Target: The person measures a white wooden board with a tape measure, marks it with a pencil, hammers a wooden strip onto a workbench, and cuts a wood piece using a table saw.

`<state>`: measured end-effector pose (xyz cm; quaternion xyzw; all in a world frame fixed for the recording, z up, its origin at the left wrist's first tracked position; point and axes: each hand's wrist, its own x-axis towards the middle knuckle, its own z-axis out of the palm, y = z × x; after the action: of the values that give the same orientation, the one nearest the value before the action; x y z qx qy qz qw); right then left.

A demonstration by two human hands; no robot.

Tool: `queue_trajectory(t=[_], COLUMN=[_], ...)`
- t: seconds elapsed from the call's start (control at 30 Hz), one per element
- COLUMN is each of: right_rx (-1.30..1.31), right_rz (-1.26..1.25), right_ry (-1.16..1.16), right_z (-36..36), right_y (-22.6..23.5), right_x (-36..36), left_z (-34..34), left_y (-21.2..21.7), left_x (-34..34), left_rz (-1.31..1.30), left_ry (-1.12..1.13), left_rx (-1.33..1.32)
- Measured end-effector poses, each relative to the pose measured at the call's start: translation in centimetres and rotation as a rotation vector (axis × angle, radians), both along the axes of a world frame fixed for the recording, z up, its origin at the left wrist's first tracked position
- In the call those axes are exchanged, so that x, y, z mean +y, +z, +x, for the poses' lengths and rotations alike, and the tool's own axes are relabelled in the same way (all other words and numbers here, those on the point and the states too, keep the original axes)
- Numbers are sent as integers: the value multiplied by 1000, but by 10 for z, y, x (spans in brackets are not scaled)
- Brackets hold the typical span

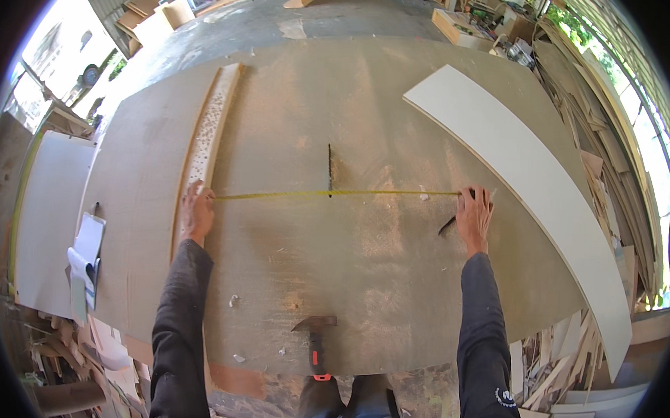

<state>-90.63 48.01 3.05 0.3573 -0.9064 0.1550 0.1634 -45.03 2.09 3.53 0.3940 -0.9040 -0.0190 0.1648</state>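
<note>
A thin yellow measuring tape (336,192) is stretched almost straight across the big brown work table (361,285). At its left end my left hand (197,212) grips it with curled fingers, resting on a long, narrow wooden channel (210,129) with raised edges and a pale speckled inside. My right hand (474,215) is closed round the tape's right end, its fingers hiding whatever lies inside. Between that hand and the table's right side lies a long white curved board (517,150).
A hammer (316,350) with a black and red handle lies at the near edge. Dark slots (330,168) mark the tabletop. Papers (88,247) lie at the left on a white panel (50,219). Wood offcuts (560,368) and stacked boards (607,146) line the right.
</note>
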Motion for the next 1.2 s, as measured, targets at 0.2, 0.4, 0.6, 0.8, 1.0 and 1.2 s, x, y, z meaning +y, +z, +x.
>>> queue_trajectory(t=[0.2,0.4,0.6,0.8,1.0,1.2], right_rx=[-12,59,112,32,19,-377], right_rz=[-15,-31,-66,-109,-22,155], right_ry=[2,-42,-29,-19,-19,20], right_z=[-11,-6,-5,-4,-18,-53], right_y=[-20,-31,-35,-35,-29,1], right_x=[-28,-41,-39,-46,-47,-55], left_z=[-12,-26,21,160,226,209], left_y=[-3,0,-1,8,-1,9], left_x=[-30,-23,26,176,255,254], left_rz=[15,176,169,222,217,241], left_ry=[72,132,250,683,758,856], left_rx=[-45,-35,286,-211,-21,-116])
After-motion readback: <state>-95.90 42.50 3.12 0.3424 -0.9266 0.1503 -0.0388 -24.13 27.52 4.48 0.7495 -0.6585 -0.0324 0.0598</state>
